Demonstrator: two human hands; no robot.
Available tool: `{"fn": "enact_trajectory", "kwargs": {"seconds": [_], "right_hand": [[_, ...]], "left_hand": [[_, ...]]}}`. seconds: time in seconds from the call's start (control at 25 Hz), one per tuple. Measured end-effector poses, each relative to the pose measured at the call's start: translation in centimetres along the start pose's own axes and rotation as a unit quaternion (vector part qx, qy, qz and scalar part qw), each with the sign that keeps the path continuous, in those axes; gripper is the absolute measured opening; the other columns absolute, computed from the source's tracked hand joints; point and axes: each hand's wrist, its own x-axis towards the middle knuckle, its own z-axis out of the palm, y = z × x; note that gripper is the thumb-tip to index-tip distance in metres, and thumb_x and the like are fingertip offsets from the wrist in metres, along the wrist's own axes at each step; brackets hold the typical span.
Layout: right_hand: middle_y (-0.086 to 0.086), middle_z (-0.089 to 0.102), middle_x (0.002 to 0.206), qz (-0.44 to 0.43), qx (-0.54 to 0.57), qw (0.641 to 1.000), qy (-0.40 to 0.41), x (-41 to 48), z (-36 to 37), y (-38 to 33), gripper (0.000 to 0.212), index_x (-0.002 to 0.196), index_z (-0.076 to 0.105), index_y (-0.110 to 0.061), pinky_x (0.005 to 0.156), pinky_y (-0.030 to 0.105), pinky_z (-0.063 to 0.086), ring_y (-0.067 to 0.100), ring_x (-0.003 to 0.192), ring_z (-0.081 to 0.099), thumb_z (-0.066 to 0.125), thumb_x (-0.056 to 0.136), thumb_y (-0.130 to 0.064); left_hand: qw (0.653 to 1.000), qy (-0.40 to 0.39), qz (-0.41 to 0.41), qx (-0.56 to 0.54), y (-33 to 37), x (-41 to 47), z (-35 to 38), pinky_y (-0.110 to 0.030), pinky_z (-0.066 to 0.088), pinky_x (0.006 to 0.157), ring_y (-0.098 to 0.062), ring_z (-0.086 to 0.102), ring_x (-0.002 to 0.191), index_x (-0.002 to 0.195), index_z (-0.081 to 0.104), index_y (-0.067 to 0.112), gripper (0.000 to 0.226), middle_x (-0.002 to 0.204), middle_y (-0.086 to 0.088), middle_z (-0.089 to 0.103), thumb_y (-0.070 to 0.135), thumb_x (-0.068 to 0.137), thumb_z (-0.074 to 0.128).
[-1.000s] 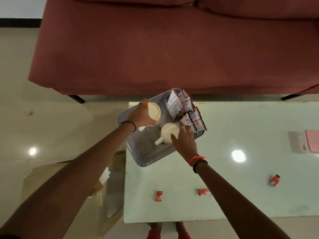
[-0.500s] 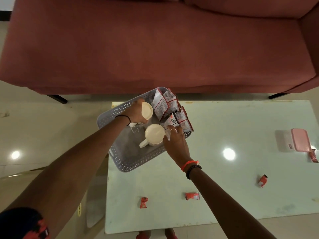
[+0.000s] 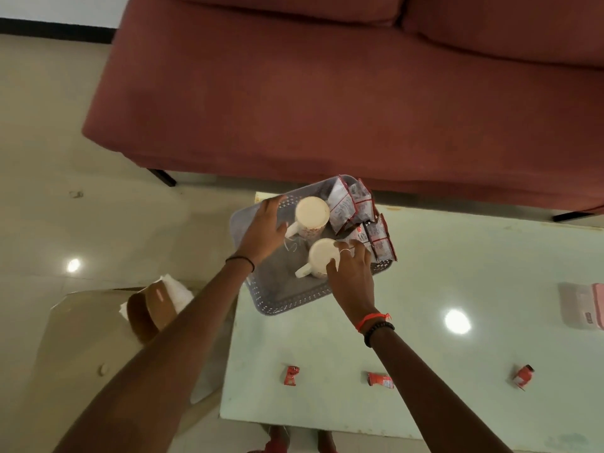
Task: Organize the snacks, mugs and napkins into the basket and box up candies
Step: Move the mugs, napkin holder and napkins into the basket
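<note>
A grey perforated basket (image 3: 284, 305) sits on the far left corner of the glass table (image 3: 457, 371), overhanging its edge. Inside stand two cream mugs, the far mug (image 3: 312, 212) and the near mug (image 3: 320, 256), with several red-and-white snack packs (image 3: 351, 204) upright along the right wall. My left hand (image 3: 264, 230) hovers with spread fingers just left of the far mug, holding nothing. My right hand (image 3: 351, 276) has its fingers apart, their tips touching the near mug's rim. Three red candies (image 3: 291, 375) (image 3: 379, 379) (image 3: 523, 376) lie along the table's near edge.
A pink box (image 3: 599, 305) lies at the table's right edge, cut off by the frame. White napkins (image 3: 176, 289) in a brown holder (image 3: 147, 308) sit on a low glass side table to the left. A red sofa (image 3: 327, 93) stands right behind the table.
My left hand has let go of the far mug, which now stands in the basket. My right hand's fingers have spread at the near mug. The camera view has shifted.
</note>
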Motion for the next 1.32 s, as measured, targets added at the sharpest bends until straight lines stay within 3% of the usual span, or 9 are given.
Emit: {"fn": "enact_trajectory", "kwargs": {"seconds": [0.2,0.36,0.52,0.68,0.76,0.88,1.0,1.16,1.32], "right_hand": [[0.016,0.049,0.127,-0.072,-0.013,0.997,-0.016,-2.0,2.5,-5.7,0.027,0.116,0.055,-0.005,0.098,0.038,0.046,0.03,0.124,0.042,0.047,0.091,-0.014],[0.012,0.057,0.111,-0.107,0.021,0.99,-0.093,-4.6,5.9,-10.7,0.018,0.106,0.054,-0.006,0.092,0.031,0.044,0.024,0.106,0.05,0.044,0.094,-0.016],[0.01,0.057,0.093,-0.073,0.151,0.956,-0.241,-7.6,10.1,-15.0,0.005,0.087,0.051,-0.008,0.075,0.032,0.043,0.023,0.085,0.053,0.049,0.09,-0.011],[0.013,0.059,0.122,-0.094,0.121,0.927,-0.341,-9.3,13.5,-18.2,0.04,0.125,0.052,-0.003,0.09,0.027,0.043,0.025,0.109,0.056,0.057,0.091,-0.024],[0.016,0.059,0.123,-0.103,0.1,0.924,-0.353,-9.6,14.5,-19.5,0.047,0.127,0.051,0.0,0.09,0.03,0.045,0.03,0.11,0.057,0.061,0.088,-0.025],[0.017,0.062,0.119,-0.113,0.078,0.917,-0.374,-10.0,15.8,-20.7,0.045,0.124,0.052,-0.001,0.093,0.04,0.049,0.032,0.108,0.059,0.062,0.085,-0.021],[0.013,0.061,0.121,-0.1,0.101,0.916,-0.374,-10.6,16.4,-21.1,0.044,0.128,0.049,-0.007,0.095,0.044,0.049,0.028,0.11,0.059,0.058,0.086,-0.016],[0.012,0.06,0.125,-0.085,0.148,0.923,-0.343,-10.8,15.8,-21.3,0.044,0.133,0.048,-0.008,0.098,0.04,0.049,0.027,0.112,0.059,0.053,0.09,-0.008],[0.009,0.06,0.124,-0.063,0.211,0.933,-0.285,-10.5,12.5,-20.5,0.041,0.133,0.048,-0.009,0.089,0.02,0.047,0.019,0.108,0.06,0.05,0.092,-0.005]], "left_hand": [[0.967,0.243,-0.052,-0.055,-1.7,-10.0,-4.1,-0.021,0.039,0.098,-0.017,0.051,0.114,0.126,0.045,0.013,0.039,0.129,-0.008,0.047,0.004,0.088,0.047],[0.929,0.342,-0.139,0.017,-5.7,-17.2,-6.9,-0.025,0.042,0.093,-0.02,0.054,0.109,0.121,0.048,0.017,0.035,0.125,-0.006,0.05,0.007,0.088,0.047],[0.903,0.326,-0.273,-0.061,-10.2,-21.3,-8.6,-0.042,0.043,0.098,-0.033,0.046,0.118,0.126,0.044,0.009,0.035,0.13,-0.015,0.041,0.013,0.091,0.048],[0.897,0.23,-0.372,-0.066,-13.9,-23.1,-9.4,-0.046,0.045,0.096,-0.033,0.049,0.117,0.13,0.043,0.005,0.046,0.129,-0.018,0.046,0.028,0.091,0.052],[0.896,0.181,-0.4,-0.064,-15.1,-23.2,-9.7,-0.039,0.044,0.089,-0.031,0.054,0.112,0.125,0.051,0.007,0.044,0.123,-0.015,0.055,0.034,0.091,0.051],[0.909,0.151,-0.386,-0.039,-16.2,-23.2,-10.0,-0.032,0.042,0.07,-0.03,0.061,0.095,0.1,0.066,0.006,0.033,0.097,-0.013,0.068,0.031,0.093,0.048],[0.912,0.182,-0.365,-0.041,-15.9,-23.4,-10.4,-0.029,0.034,0.056,-0.028,0.058,0.069,0.078,0.066,0.001,0.031,0.072,-0.015,0.065,0.021,0.092,0.047],[0.917,0.213,-0.337,-0.033,-14.7,-23.2,-11.1,-0.025,0.035,0.061,-0.024,0.056,0.066,0.078,0.068,0.001,0.03,0.07,-0.013,0.064,0.02,0.091,0.049],[0.925,0.235,-0.298,-0.036,-11.2,-21.8,-11.8,-0.019,0.032,0.059,-0.016,0.052,0.066,0.088,0.071,0.008,0.024,0.075,-0.007,0.065,0.023,0.09,0.052]]}}
